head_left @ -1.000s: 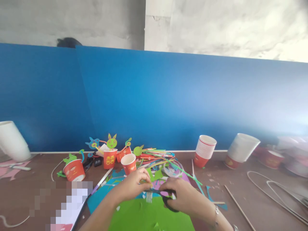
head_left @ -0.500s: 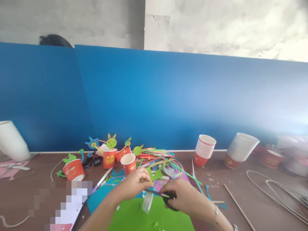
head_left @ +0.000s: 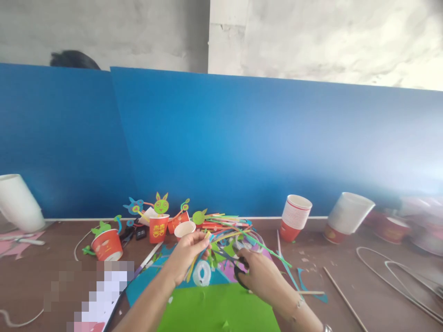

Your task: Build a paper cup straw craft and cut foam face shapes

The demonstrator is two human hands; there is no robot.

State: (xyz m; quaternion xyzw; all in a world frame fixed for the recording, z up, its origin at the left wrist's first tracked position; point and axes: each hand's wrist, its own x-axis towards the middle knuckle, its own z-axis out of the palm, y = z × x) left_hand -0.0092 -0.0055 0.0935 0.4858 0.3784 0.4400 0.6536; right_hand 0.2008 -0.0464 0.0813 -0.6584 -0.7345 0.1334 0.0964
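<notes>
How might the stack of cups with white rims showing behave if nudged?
The stack of cups would probably tip easily, since it narrows toward its base. It's likely light for its size, as the cups look like paper. Nested closely, they may move together.

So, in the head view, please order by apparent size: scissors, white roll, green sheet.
1. Green sheet, easily
2. Scissors, by visible span, partly hidden by the right hand
3. White roll
</notes>
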